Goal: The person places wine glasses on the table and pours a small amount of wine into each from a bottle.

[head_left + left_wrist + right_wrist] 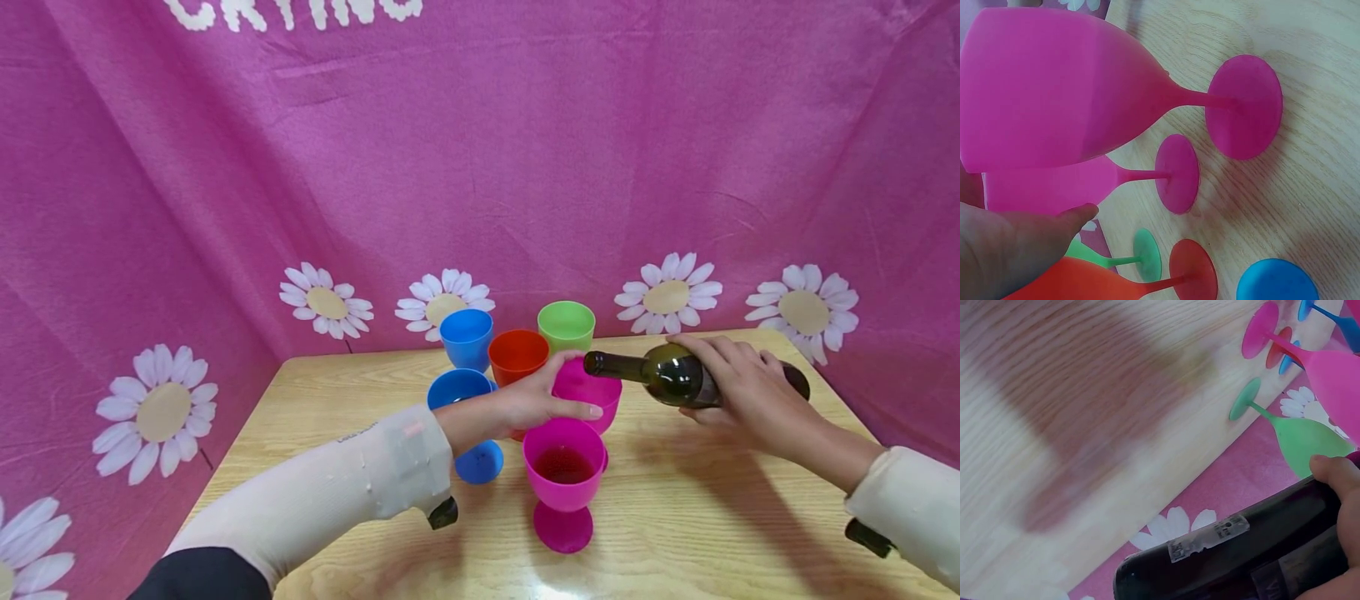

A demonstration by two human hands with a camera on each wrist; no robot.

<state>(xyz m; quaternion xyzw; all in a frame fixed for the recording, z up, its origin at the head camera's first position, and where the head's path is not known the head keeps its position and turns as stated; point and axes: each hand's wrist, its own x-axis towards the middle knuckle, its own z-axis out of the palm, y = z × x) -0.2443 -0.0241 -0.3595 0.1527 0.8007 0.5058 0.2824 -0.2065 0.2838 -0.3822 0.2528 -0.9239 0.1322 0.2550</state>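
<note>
Lying sideways on my head feed, the dark bottle [678, 375] is in the right hand [753, 396], fingers wrapped over its body, and its mouth is right by the rim of the farther pink goblet [588, 387]! Round that goblet's bowl I see the left hand [528, 402] clasped, thumb on the near side; the hands are apart, the bottle's neck between them. Just in front, upright, the nearer pink goblet [566, 497] holds dark red liquid [562, 467]. Behind I've got a red goblet [517, 354] and a green goblet [566, 327], and off to the left a rear blue goblet [467, 337] and a front blue goblet [478, 462]. All stand on the wooden table [697, 517], daisy-printed pink cloth [480, 183] beyond!
</note>
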